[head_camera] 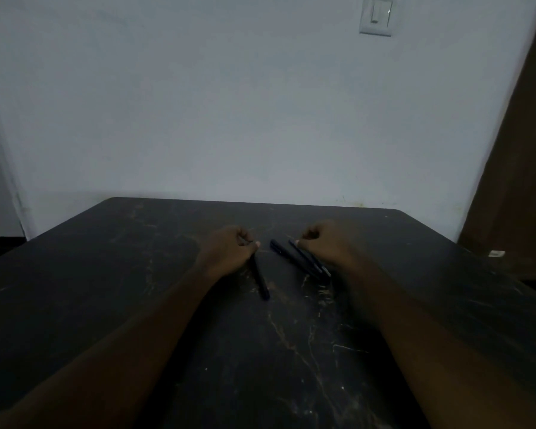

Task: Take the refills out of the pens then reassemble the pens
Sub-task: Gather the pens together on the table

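Left hand (pixel 229 247): fingers curled round the far end of one pen (pixel 260 281), whose near end rests on the dark table (pixel 106 274). Two further pens (pixel 293 258) lie side by side just right of it. Right hand (pixel 322 243): fingers curled, thumb at one pen's far tip; whether it grasps cannot be told.

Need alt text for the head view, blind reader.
A person's left hand grips one slim black pen on a dark marbled tabletop, while the right hand sits curled beside two more black pens lying side by side. Behind is a white wall with a light switch; the lighting is dim.
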